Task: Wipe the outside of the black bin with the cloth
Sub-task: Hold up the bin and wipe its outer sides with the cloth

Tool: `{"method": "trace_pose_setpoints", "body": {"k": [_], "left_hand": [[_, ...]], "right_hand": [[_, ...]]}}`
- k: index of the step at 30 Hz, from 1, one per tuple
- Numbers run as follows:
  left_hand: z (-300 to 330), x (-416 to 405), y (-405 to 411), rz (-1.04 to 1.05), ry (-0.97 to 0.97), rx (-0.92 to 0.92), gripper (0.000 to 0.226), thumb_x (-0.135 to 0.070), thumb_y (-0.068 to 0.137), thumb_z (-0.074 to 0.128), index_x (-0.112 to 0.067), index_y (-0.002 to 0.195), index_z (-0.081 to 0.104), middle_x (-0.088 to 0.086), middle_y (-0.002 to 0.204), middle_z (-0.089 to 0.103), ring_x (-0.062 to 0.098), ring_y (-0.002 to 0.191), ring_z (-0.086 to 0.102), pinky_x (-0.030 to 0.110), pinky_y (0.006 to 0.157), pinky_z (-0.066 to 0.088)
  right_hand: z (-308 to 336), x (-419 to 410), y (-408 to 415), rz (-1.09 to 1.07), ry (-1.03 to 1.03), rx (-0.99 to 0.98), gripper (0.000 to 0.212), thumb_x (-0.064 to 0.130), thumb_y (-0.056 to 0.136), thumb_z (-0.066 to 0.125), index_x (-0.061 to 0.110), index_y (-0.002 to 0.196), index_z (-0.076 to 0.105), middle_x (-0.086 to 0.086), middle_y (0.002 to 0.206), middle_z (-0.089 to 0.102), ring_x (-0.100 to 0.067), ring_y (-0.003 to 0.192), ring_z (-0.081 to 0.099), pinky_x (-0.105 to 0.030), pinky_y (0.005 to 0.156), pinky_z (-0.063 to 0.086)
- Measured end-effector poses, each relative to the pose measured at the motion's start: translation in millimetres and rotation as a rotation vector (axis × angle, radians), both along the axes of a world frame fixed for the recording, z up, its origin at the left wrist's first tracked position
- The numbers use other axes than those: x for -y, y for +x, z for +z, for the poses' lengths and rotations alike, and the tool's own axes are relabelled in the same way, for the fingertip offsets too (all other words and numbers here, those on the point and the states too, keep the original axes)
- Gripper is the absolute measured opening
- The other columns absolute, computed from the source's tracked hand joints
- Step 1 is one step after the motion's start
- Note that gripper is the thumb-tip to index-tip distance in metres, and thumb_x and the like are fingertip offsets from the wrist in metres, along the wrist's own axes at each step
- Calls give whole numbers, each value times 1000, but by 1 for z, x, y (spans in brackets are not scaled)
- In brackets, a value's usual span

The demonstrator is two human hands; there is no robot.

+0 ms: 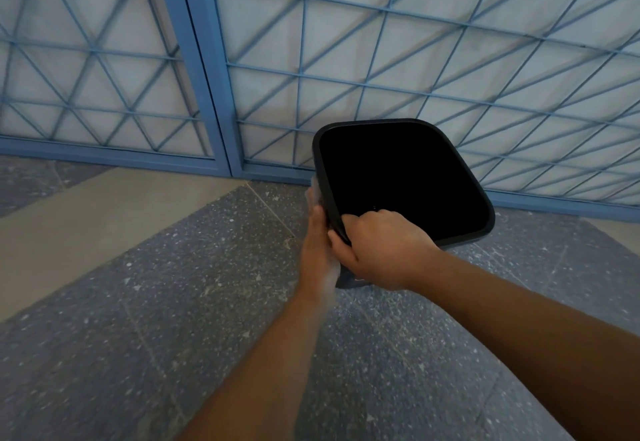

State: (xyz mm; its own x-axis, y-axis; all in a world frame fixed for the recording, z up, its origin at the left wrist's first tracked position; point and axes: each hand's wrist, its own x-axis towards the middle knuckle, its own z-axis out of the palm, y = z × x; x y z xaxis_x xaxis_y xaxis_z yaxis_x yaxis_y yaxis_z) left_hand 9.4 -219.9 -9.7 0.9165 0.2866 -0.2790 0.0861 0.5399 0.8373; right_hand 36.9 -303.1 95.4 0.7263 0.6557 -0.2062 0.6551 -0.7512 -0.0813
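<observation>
From the head view, the black bin (401,177) stands on the speckled grey floor (173,302), just right of centre, its open mouth tilted toward the camera. At its 7 o'clock corner the right hand (377,250) curls over the rim, fingers inside, thumb outside. The left hand (317,243) lies flat against the bin's outer left wall, pressing a pale cloth (313,194) that peeks out past the fingertips. A blue metal grille (214,70) runs behind at 12 o'clock

speckled grey stone floor (180,302) with a pale beige band (104,212). behind it, blue metal lattice gate (381,59) over pale panels.
</observation>
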Motion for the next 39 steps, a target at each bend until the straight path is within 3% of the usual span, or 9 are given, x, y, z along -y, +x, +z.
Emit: {"method": "trace_pose_setpoints", "body": {"k": [3, 7, 11, 16, 21, 27, 31, 34, 39], "left_hand": [[0, -4, 6, 1, -70, -16, 107, -88, 83, 59, -30, 173, 47, -1, 179, 46, 19, 166, 44, 48, 139, 33], [-4, 5, -3, 6, -50, -14, 89, -81, 99, 55, -32, 173, 46, 0, 178, 48, 20, 165, 45, 51, 139, 34], [-18, -4, 5, -2, -34, -13, 126, -105, 71, 64, -34, 173, 45, -1, 182, 41, 21, 169, 39, 52, 140, 31], [-1, 2, 1, -3, -1, -23, 62, -56, 119, 38, -27, 172, 48, -2, 173, 55, 17, 160, 53, 43, 136, 39], [-8, -18, 26, -58, 30, -82, 65, -54, 120, 38, -16, 170, 49, 4, 170, 57, 18, 151, 59, 17, 109, 56], [5, -16, 24, -9, 61, -12, 83, -80, 104, 50, -34, 172, 48, -7, 176, 51, 13, 162, 48, 40, 137, 35], [-6, -18, 36, 9, 3, -52, 60, -54, 120, 38, -15, 160, 61, -1, 139, 77, 13, 130, 72, 26, 116, 55], [-3, -8, 23, -34, 46, -20, 69, -68, 115, 40, -25, 168, 54, 0, 165, 63, 15, 153, 59, 35, 129, 46], [-18, -18, 37, -35, 54, -87, 61, -54, 121, 34, -19, 164, 56, 4, 153, 71, 14, 143, 67, 23, 110, 55]], "right_hand": [[0, -1, 0, 1, -18, -5, 39, 45, 100, 25, 18, 80, 44, 1, 64, 48, -13, 54, 45, -35, 58, 44], [2, 0, 0, 0, -20, -4, 39, 45, 100, 24, 17, 81, 45, 1, 64, 46, -14, 55, 45, -36, 60, 44], [1, -1, -1, -1, -11, 2, 39, 44, 100, 25, 16, 83, 46, 1, 66, 49, -16, 57, 48, -36, 60, 47], [1, 0, 0, -5, -16, -19, 39, 43, 100, 25, 16, 83, 46, 1, 64, 47, -16, 56, 48, -35, 60, 46], [-1, -2, 1, 1, -17, 9, 37, 43, 101, 26, 16, 85, 45, 3, 62, 42, -14, 53, 41, -33, 58, 39], [-1, -1, 0, 8, -5, -1, 38, 44, 100, 26, 16, 86, 47, 2, 64, 45, -17, 57, 47, -36, 61, 45], [-3, -1, 3, 13, -8, 1, 37, 44, 100, 26, 17, 86, 47, 2, 65, 46, -15, 56, 46, -35, 59, 44], [-2, -1, 3, 14, -15, -9, 38, 44, 100, 26, 16, 88, 47, 0, 68, 50, -18, 60, 51, -37, 63, 48], [-1, -1, 2, 24, -15, -7, 35, 43, 100, 26, 16, 88, 46, 0, 67, 48, -18, 60, 50, -37, 63, 49]]}}
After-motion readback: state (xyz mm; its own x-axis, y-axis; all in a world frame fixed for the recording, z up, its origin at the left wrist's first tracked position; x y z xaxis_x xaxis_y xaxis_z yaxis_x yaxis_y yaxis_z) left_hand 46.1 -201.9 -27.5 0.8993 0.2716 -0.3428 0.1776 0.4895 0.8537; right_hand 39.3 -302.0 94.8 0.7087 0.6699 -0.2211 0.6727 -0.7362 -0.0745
